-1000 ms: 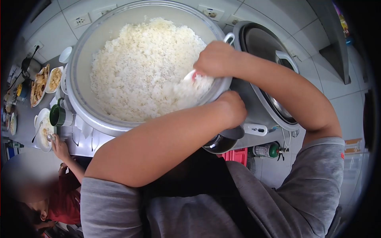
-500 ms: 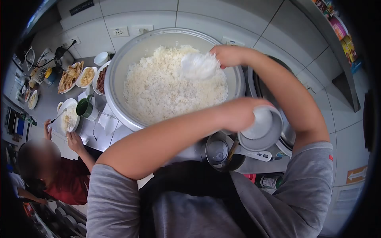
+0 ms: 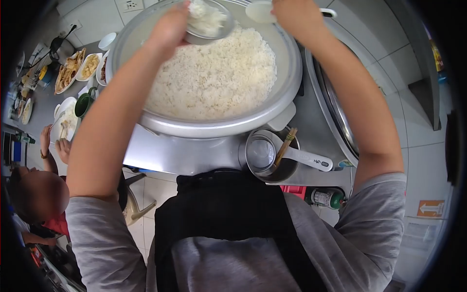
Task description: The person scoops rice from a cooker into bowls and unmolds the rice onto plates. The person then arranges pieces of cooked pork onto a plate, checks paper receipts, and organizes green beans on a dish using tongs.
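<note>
A big round pot (image 3: pixel 204 127) of cooked white rice (image 3: pixel 214 78) stands on the counter in front of me. Above its far left part, my left hand (image 3: pixel 170 27) grips a small grey bowl (image 3: pixel 210 36) by the side. A mound of rice lies in that bowl. My right hand (image 3: pixel 297 17), over the pot's far right rim, is closed around a white rice paddle (image 3: pixel 260 12). The paddle's blade points left toward the bowl, and its handle end sticks out to the right of my fist.
Near me, a small pot (image 3: pixel 291 168) holds a white-handled measuring scoop (image 3: pixel 306 158) and a wooden stick. A large metal lid or pan (image 3: pixel 335 107) is at the right. At the left are dishes of food (image 3: pixel 89 67), a green cup (image 3: pixel 83 104) and a person (image 3: pixel 39 194) at a plate.
My left hand has carried the bowl from the pot's near right side to its far left, and rice now fills it. The paddle, earlier heaped with rice, looks bare.
</note>
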Motion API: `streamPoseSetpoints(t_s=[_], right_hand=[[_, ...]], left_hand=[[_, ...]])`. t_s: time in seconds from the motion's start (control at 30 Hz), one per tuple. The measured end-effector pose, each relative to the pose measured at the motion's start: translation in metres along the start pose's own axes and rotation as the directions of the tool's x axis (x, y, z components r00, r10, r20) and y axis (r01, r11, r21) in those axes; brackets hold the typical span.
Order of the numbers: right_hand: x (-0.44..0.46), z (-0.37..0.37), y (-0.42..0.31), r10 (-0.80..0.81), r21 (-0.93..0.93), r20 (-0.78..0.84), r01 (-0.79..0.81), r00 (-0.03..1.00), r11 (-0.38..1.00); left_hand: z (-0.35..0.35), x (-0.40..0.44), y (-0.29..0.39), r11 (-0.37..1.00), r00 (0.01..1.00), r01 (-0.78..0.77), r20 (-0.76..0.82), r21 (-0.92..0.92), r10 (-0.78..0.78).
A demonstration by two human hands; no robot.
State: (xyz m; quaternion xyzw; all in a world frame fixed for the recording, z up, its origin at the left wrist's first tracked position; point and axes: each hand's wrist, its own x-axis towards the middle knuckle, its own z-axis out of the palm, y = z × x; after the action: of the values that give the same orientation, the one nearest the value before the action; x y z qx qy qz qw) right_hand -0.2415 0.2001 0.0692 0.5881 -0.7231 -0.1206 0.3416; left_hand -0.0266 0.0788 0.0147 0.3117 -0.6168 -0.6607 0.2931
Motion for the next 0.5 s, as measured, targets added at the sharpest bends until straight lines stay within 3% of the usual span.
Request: streamPoseSetpoints(t_s=[0.03, 0.07, 0.1, 0.23, 0.3, 0.33, 0.37, 0.43, 0.5], right_hand=[[0.002, 0.026, -0.003, -0.03, -0.16, 0.044, 0.036, 0.999, 0.986], [0.004, 0.053, -0.006, -0.018, -0.165, 0.048, 0.026, 0.999, 0.986], [0.006, 0.079, -0.011, -0.099, -0.222, 0.096, 0.118, 0.99, 0.968], [0.009, 0.08, -0.035, -0.252, -0.313, 0.223, 0.314, 0.942, 0.896], [0.011, 0.072, -0.03, -0.299, -0.237, 0.241, 0.355, 0.923, 0.904], [0.012, 0.072, -0.027, -0.338, -0.172, 0.238, 0.382, 0.911, 0.908], [0.011, 0.071, -0.025, -0.327, -0.121, 0.24, 0.362, 0.914, 0.924], [0.004, 0.068, -0.024, -0.383, -0.175, 0.22, 0.423, 0.897, 0.889], [-0.003, 0.061, -0.031, -0.435, -0.238, 0.195, 0.473, 0.879, 0.848]], left_hand=[[-0.011, 0.01, -0.002, 1.0, 1.0, 0.002, 0.012, 0.003, -0.002], [-0.022, 0.02, -0.001, 0.99, 0.999, -0.001, -0.041, 0.138, 0.007], [-0.031, 0.028, 0.0, 0.963, 0.995, 0.0, -0.095, 0.269, 0.026], [-0.053, 0.056, -0.019, 0.949, 0.972, -0.039, -0.209, 0.312, 0.109], [-0.068, 0.062, -0.016, 0.978, 0.936, -0.032, -0.337, 0.208, 0.102], [-0.08, 0.07, -0.021, 0.978, 0.939, -0.02, -0.333, 0.208, 0.09], [-0.094, 0.079, -0.022, 0.995, 0.94, 0.02, -0.341, 0.095, 0.014], [-0.098, 0.081, -0.02, 0.992, 0.928, 0.028, -0.366, -0.126, -0.073], [-0.1, 0.082, -0.023, 0.982, 0.931, 0.004, -0.357, -0.189, -0.072]])
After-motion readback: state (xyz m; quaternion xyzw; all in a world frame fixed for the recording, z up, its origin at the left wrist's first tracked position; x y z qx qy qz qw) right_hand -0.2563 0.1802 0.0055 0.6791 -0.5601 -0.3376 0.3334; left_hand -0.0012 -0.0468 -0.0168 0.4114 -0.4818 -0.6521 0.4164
